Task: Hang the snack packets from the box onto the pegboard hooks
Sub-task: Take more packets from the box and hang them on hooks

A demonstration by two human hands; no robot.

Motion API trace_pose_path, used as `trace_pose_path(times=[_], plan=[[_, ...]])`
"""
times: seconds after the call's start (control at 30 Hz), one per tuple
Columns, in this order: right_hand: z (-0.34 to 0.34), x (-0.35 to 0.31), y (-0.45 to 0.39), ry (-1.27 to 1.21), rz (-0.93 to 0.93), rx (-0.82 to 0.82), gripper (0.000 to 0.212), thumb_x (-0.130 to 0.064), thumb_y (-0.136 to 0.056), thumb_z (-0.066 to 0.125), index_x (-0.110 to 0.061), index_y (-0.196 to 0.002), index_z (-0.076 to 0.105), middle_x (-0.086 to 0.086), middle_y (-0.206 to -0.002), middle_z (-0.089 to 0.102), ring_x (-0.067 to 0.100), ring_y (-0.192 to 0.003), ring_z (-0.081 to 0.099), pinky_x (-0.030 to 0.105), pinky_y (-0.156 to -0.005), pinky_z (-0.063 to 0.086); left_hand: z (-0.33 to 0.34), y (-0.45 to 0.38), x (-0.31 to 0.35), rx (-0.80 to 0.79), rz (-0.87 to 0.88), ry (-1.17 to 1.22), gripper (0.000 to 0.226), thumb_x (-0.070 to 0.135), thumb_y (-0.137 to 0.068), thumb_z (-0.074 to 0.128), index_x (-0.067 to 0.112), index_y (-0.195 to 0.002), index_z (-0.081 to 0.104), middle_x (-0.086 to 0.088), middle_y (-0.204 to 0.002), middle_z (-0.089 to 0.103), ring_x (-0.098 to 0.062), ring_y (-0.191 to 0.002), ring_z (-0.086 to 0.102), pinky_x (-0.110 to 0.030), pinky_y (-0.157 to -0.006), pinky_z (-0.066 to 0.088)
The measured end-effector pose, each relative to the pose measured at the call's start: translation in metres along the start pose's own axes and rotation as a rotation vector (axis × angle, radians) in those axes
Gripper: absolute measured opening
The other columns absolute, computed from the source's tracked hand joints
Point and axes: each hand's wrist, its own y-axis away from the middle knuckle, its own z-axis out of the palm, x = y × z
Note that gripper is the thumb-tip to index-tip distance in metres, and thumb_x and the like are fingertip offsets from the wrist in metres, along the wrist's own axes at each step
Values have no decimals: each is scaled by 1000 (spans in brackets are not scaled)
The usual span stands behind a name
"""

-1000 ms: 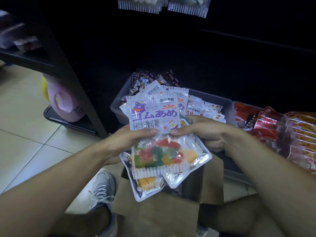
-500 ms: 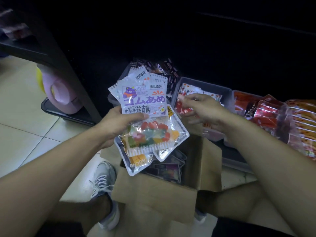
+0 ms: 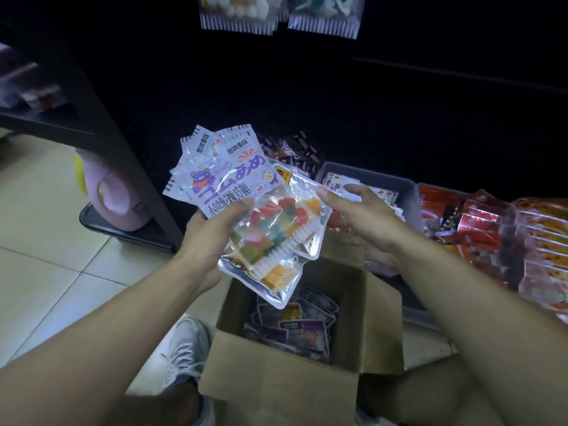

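Note:
My left hand (image 3: 212, 238) grips a fanned stack of gummy candy packets (image 3: 270, 222), white-topped with clear windows showing coloured gummies, above the open cardboard box (image 3: 276, 385). My right hand (image 3: 359, 216) hovers at the stack's right edge with relaxed fingers, its fingertips at the packet's edge, holding nothing. More packets (image 3: 295, 327) lie inside the box. Two hung packets (image 3: 276, 13) show at the top edge against the dark pegboard (image 3: 338, 103).
Grey bins (image 3: 408, 192) of small snacks sit behind the box, red snack bags (image 3: 491, 229) to the right. A dark shelf post (image 3: 123, 155) and a pink object (image 3: 116, 198) stand left. My shoe (image 3: 184, 355) rests on the tiled floor beside the box.
The view tilted up, bringing the hung packets into sight again. My left hand tilted the stack to the right; my right hand came back from the bins to the stack's right edge.

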Motion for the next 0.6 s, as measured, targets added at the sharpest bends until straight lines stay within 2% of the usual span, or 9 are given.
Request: trace_pose_path(times=[0.03,0.07,0.13,0.17,0.23,0.3,0.37,0.5,0.6], plan=[[2,1,-2,-101,28,-12,99,-57,-73,84,-24,-154,39,5,-128,71,27,-114,70,53,-102,55,1,0,3,-13,-9,33,60,37,-71,94,12,-122,75,-6,-113,82,-29,-105,79,-52,-101,55],[3,2,-3,-178,40,-36,90,-52,-74,85,-18,-148,48,6,-120,75,28,-111,72,51,-99,58,2,1,7,-24,-13,52,58,37,-72,91,11,-121,76,-9,-113,82,-29,-101,80,-50,-99,56],[7,2,-5,-229,13,-72,56,-35,-85,82,-8,-130,64,8,-108,80,29,-107,75,44,-87,61,5,5,11,-40,-10,61,64,37,-71,88,8,-126,73,-9,-112,82,-25,-91,81,-44,-89,59],[8,2,-5,-229,-8,-60,41,-27,-89,80,-5,-122,67,9,-106,80,29,-103,76,42,-84,61,7,6,12,-45,-3,58,64,36,-73,87,7,-128,71,-9,-110,82,-25,-89,82,-44,-87,60],[9,2,-6,-242,-41,7,23,-20,-93,78,-8,-111,69,12,-105,80,28,-93,77,45,-85,62,8,6,13,-49,10,61,56,31,-77,85,7,-126,71,-7,-105,83,-23,-86,82,-43,-83,61],[7,2,-10,-258,-64,105,20,-24,-93,78,-13,-107,68,10,-103,81,29,-95,77,51,-93,60,8,5,15,-43,5,91,52,28,-80,85,6,-125,72,-9,-106,83,-27,-90,82,-51,-91,62],[2,-1,-14,-308,-76,198,22,-27,-94,78,-16,-110,66,9,-106,80,30,-98,76,50,-94,58,6,1,16,-28,-5,111,48,26,-85,85,6,-127,72,-13,-110,82,-35,-98,80,-58,-100,58],[-9,-14,-14,-544,-136,261,33,-7,-98,68,-6,-130,62,10,-119,76,24,-99,76,44,-85,62,5,-6,16,8,20,118,50,24,-84,87,7,-127,69,-16,-112,81,-40,-101,79,-62,-100,58],[-15,-30,-4,-583,-230,244,30,0,-96,65,-2,-126,66,10,-107,75,19,-88,74,38,-75,62,11,-2,22,8,44,145,53,19,-84,87,8,-131,64,-16,-113,81,-38,-97,80,-57,-93,62]])
